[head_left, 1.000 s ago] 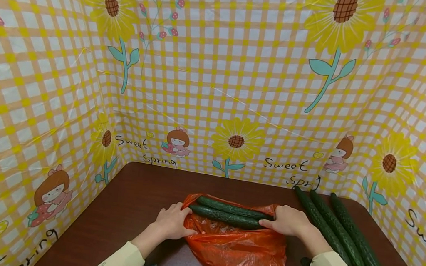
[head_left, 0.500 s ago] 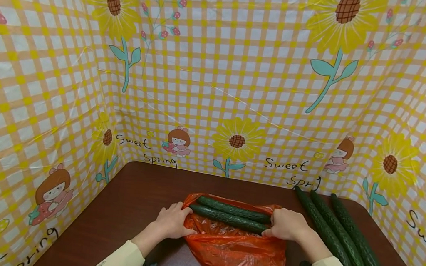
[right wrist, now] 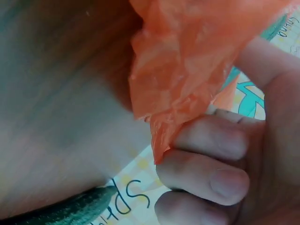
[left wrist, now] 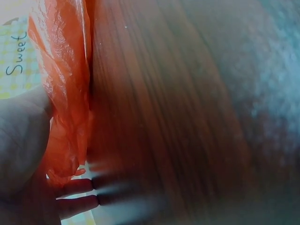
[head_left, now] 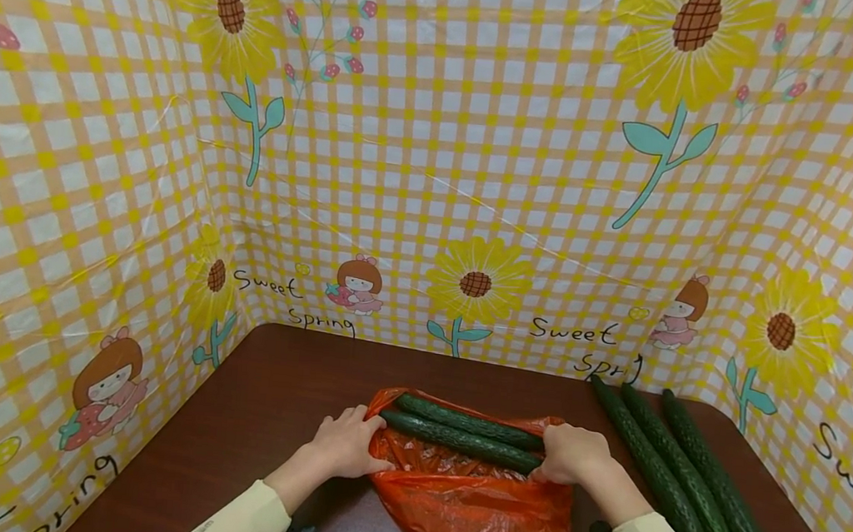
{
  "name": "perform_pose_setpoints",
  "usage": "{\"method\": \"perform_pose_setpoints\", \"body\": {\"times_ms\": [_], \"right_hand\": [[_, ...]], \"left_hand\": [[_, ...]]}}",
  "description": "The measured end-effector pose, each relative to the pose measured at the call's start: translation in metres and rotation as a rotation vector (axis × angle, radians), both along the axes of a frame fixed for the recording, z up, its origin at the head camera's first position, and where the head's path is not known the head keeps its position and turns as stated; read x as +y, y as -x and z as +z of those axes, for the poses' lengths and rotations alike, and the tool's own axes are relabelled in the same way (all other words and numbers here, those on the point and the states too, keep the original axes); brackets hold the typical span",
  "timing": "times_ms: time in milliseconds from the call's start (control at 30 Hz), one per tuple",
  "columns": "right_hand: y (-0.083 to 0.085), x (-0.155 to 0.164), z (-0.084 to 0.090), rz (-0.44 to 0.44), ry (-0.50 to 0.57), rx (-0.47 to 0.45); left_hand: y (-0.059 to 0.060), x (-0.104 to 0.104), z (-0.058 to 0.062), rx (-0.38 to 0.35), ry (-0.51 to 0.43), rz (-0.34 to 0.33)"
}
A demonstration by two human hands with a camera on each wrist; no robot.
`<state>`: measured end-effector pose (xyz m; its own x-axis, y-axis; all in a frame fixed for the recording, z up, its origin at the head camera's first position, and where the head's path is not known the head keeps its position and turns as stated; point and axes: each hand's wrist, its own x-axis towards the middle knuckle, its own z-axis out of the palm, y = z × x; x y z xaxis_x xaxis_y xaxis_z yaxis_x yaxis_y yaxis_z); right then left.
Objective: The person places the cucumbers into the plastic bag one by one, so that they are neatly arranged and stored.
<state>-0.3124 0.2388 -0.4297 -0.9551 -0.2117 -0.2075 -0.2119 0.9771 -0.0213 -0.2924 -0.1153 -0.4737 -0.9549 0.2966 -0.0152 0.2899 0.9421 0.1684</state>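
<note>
A red-orange plastic bag (head_left: 478, 512) lies on its side on the table with its mouth held wide. Two long cucumbers (head_left: 458, 435) rest side by side across the opening. My left hand (head_left: 345, 445) grips the bag's left end, thumb in front and fingers behind. In the left wrist view, bag film (left wrist: 65, 70) runs between that thumb and the fingers. The right hand (head_left: 569, 454) holds the right end of the bag, over the cucumbers' right tips, which it hides. Its curled fingers (right wrist: 201, 176) gather crumpled film (right wrist: 183, 61) in the right wrist view.
Three more cucumbers (head_left: 689, 470) lie slanted at the table's right side, close to my right forearm. The dark brown table (head_left: 266, 387) is walled by a yellow checked cloth (head_left: 478, 178) at the back and both sides.
My right hand has shifted slightly down along the bag's right end, its thumb moving off the front cucumber to the bag's rim. The left hand has stayed in place.
</note>
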Motion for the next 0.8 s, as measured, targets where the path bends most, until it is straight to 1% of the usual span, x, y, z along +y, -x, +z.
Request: {"method": "perform_pose_setpoints", "body": {"times_ms": [133, 300, 433, 633, 800], "right_hand": [[-0.001, 0.002, -0.001, -0.048, 0.005, -0.016], [-0.001, 0.005, -0.006, -0.095, 0.026, -0.033], [0.0, 0.008, -0.009, -0.113, 0.037, -0.028], [-0.002, 0.009, -0.011, -0.108, 0.062, -0.012], [-0.004, 0.006, -0.007, -0.121, 0.123, 0.013]], "left_hand": [[0.0, 0.0, 0.001, -0.001, 0.008, 0.001], [0.001, -0.001, 0.0, -0.004, 0.007, 0.001], [0.001, -0.001, 0.0, -0.005, 0.003, -0.004], [-0.001, -0.001, 0.0, -0.005, -0.002, -0.007], [-0.001, 0.0, -0.001, 0.005, 0.01, -0.006]]}}
